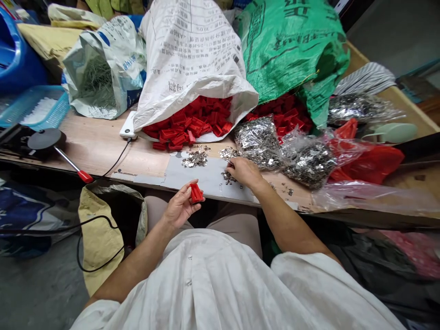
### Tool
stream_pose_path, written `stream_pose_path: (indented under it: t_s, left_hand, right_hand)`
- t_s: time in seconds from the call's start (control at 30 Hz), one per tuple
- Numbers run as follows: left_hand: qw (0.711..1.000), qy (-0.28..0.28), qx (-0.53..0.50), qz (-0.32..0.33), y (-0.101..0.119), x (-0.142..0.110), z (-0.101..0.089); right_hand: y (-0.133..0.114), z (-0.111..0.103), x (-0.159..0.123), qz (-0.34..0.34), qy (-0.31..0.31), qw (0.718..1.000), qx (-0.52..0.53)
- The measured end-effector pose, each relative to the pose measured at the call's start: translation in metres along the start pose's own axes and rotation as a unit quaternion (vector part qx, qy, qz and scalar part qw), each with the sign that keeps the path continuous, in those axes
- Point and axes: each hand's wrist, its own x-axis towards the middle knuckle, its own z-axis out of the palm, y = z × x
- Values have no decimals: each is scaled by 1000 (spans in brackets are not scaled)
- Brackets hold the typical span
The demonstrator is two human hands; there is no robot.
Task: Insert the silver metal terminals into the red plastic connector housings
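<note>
My left hand holds a red plastic housing in front of the table edge, its hollow side facing up. On the grey sheet, my right hand reaches over small piles of metal pieces. Its thumb and fingers are pinched together; whatever they grip is too small to make out. One pile of shiny metal pieces lies to the left of that hand. Another small heap is just below its fingertips. Many red housings spill from the mouth of a white woven sack.
A green sack with more red parts stands at the back right. Clear bags of metal pieces lie right of my hand. At left are a lever tool with a red grip, a white power bank and a blue basket.
</note>
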Motion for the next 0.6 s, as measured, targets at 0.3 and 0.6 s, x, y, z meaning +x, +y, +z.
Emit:
stream_pose_path:
  t_s: [0.3, 0.6]
  left_hand:
    - [999, -15, -42, -25, 0, -3, 5]
    - [998, -21, -47, -38, -3, -3, 5]
  right_hand:
    - [8, 4, 5, -50, 28, 997, 58]
    - [10, 12, 12, -43, 66, 948, 309]
